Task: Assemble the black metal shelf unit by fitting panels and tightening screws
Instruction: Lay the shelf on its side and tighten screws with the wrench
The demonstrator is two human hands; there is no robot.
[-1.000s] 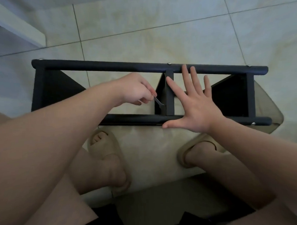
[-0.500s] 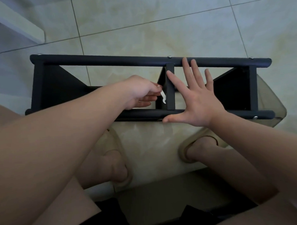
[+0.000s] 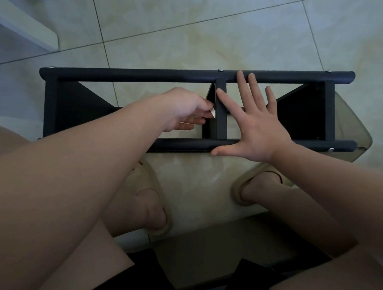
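Spanning mid-frame on the tiled floor (image 3: 203, 34), the black metal shelf unit (image 3: 50, 107) looks largely built, its rails (image 3: 139, 73) and middle divider (image 3: 221, 113) in place. The right hand (image 3: 258, 128) lies flat on it, fingers spread, while the left hand (image 3: 184, 108) pinches a small silvery tool (image 3: 213, 114) (probably a hex key) at the divider; tightening seems unfinished.

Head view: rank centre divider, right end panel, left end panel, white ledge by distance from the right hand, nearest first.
1. Centre divider: at the right hand index fingertip.
2. Right end panel: to its right.
3. Left end panel: far left.
4. White ledge: top-left corner.
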